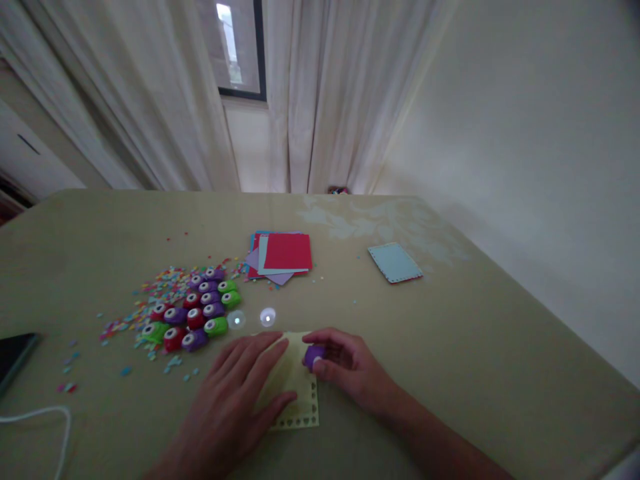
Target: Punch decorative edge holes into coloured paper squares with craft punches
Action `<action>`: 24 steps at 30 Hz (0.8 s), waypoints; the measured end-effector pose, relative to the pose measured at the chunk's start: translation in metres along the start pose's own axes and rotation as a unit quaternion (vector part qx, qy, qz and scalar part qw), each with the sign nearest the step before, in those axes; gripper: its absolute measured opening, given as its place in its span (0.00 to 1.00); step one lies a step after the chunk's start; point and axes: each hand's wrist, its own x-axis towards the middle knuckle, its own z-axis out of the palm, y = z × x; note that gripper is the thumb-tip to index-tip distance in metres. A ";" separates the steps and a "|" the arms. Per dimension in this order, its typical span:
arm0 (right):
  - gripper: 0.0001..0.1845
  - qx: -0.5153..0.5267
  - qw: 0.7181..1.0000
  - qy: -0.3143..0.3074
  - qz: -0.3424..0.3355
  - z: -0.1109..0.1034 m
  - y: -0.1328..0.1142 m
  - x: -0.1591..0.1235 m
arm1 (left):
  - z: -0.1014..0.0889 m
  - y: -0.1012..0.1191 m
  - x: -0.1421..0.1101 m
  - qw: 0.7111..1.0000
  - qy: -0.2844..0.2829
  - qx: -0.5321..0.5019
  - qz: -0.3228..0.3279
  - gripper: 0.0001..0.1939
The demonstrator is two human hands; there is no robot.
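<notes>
Left hand: the left hand [235, 387] lies palm down, fingers slightly spread, flat over the left part of the yellow sheet and gripping nothing.
Right hand: the right hand [357, 370] is curled, thumb and fingers closed around a purple punch [313, 355].
Purple punch: between the right hand's fingertips, at the sheet's right edge, near its far right corner.
Yellow sheet: the yellow sheet [303, 380] lies toward the table's near edge, partly under the left hand; heart-shaped holes line its right and near edges.
Punch cluster: red, purple and green punches [195, 318] stand left of the sheet, amid paper confetti [170, 283].
Paper stack: coloured squares [287, 251], red on top, nearer the table's far edge.
Pale blue card: the pale blue card [395, 262] lies toward the table's far right corner.
Table's left edge: a dark flat device [17, 353] and a white cable [69, 427] nearer the near left corner of the table [450, 347].
</notes>
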 end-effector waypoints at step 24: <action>0.26 0.111 0.993 0.018 0.043 -0.019 -0.004 0.010 | 0.006 -0.009 -0.004 0.970 0.010 -0.166 -0.175 0.24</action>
